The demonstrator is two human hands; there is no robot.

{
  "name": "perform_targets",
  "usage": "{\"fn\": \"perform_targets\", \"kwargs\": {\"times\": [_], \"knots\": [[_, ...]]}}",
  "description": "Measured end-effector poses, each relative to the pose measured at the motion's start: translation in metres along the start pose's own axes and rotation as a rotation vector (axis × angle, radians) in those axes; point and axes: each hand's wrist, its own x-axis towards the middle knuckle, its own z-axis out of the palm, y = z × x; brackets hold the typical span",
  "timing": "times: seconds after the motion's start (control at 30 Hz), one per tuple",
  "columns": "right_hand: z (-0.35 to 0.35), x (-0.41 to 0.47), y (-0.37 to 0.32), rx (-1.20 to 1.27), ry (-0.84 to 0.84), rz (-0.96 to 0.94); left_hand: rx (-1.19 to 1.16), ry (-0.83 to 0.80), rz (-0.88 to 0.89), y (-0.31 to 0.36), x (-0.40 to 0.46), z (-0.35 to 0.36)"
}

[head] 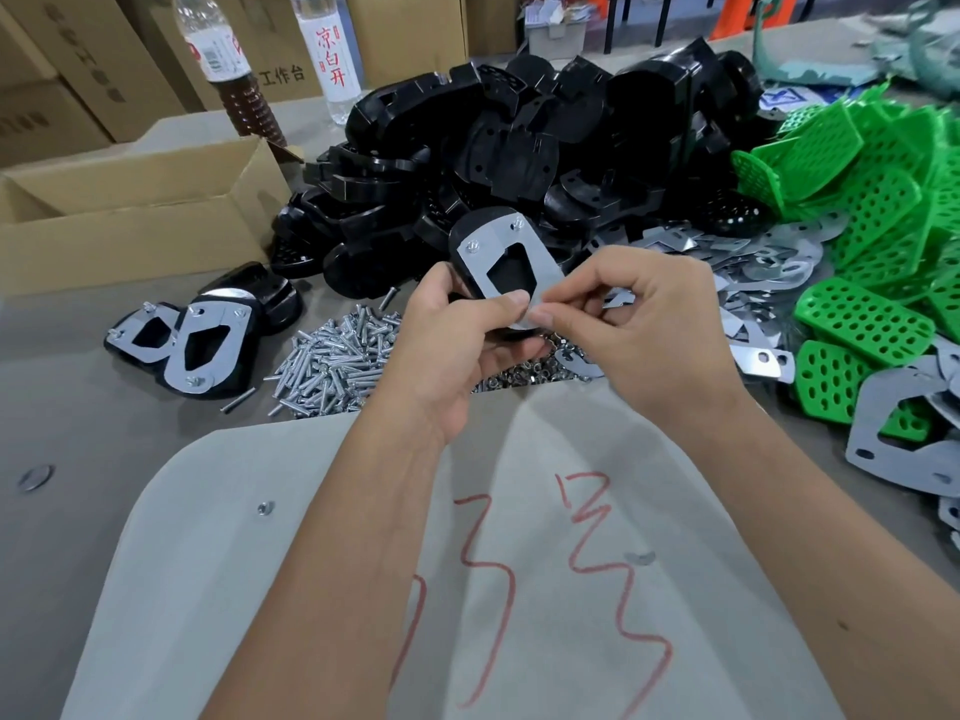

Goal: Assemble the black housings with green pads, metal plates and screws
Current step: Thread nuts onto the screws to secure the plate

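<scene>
Gripping a black housing from its near-left side, the left hand curls its fingers under the part and lays its thumb on the metal plate that sits on top. Two screws stand in the plate's far corners. The right hand pinches the plate's near end between thumb and forefinger, its other fingers loosely curled; whatever small piece it may hold there is too small to tell.

Taking the held housing as the landmark: just below it on the table lies a heap of loose screws, with small nuts beside them under the hands. Left of it rest two finished housings with plates and screws fitted — one overlapping the other. Behind it rises a big pile of black housings. To its right spread loose metal plates, and farther right the green pads full of holes. Far left behind it stands an open cardboard box, with two bottles beyond — one clear, one part-filled with dark liquid.
</scene>
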Motion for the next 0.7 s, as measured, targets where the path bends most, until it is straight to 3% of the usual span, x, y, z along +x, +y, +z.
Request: {"fn": "perform_targets", "kwargs": {"times": [0.17,0.7], "knots": [[-0.0027,0.0017,0.0005,-0.047,-0.071,-0.048,-0.011,0.048,0.006,0.0005,0.0025,-0.0025],[0.0034,0.0010,0.0032,0.021,0.041,-0.106,0.047,0.052,0.046,-0.0020,-0.0008,0.0059]]}}
